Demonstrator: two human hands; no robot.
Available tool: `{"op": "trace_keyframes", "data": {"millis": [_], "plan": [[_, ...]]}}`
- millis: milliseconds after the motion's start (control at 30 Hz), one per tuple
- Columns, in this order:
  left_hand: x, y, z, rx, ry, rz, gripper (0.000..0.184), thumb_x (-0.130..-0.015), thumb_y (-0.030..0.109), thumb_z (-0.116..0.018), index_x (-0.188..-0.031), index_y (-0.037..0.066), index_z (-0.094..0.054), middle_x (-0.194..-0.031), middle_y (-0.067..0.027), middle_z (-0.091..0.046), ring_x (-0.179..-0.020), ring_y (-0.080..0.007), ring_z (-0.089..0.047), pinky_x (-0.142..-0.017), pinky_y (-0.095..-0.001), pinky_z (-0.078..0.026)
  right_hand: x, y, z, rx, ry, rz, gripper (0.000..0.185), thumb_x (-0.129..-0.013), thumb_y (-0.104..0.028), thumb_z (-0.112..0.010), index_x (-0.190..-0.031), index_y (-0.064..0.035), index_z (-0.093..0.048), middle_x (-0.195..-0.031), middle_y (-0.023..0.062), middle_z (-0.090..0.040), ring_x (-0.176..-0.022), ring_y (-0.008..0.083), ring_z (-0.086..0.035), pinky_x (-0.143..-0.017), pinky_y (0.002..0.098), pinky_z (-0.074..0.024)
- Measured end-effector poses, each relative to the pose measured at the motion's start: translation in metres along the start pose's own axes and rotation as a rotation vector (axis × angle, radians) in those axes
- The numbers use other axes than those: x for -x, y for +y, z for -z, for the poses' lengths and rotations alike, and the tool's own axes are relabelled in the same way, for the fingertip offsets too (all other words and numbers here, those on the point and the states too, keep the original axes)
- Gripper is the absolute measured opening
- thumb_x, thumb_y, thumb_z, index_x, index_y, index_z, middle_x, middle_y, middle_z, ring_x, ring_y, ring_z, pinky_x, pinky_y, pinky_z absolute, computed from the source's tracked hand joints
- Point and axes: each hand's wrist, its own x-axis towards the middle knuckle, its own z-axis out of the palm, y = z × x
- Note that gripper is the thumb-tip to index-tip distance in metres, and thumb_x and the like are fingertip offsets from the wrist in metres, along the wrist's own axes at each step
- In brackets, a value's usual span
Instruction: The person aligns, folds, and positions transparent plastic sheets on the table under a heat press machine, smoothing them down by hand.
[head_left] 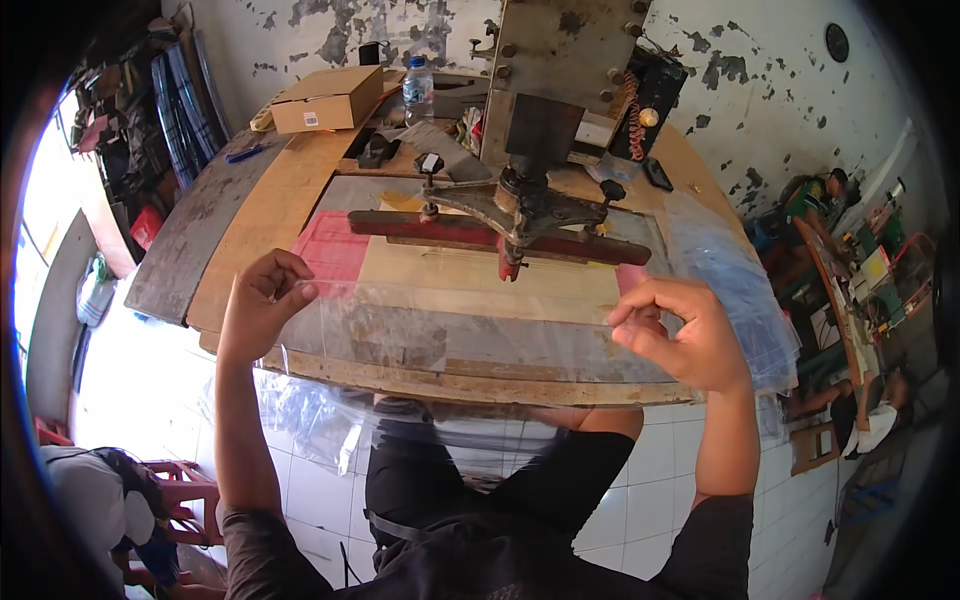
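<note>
A worn wooden table [560,394] is spreading out, a scuffed red metal bar [430,226] is hanging over its far half, and nearer, a limp clear plastic sheet [400,345] is stretching its long axis left to right (glassy, hard to spot). The left hand [272,300] is pinching it at the left, the right hand [680,330] at the right, neither lying nearer.
</note>
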Motion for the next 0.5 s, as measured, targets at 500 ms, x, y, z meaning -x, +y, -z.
{"op": "trace_keyframes", "data": {"millis": [500], "plan": [[0.006, 0.005, -0.001, 0.016, -0.011, 0.002, 0.021, -0.095, 0.013, -0.086, -0.102, 0.004, -0.068, -0.081, 0.0086, -0.057, -0.072, 0.0001, -0.046, -0.066, -0.02, -0.036, 0.007, -0.008, -0.001, -0.123, -0.104, -0.148, 0.019, -0.094, -0.011, -0.085, -0.111, -0.0047, -0.08, -0.069, -0.0067, -0.056, -0.064, 0.0022, -0.047, -0.062, 0.023, -0.0394]]}}
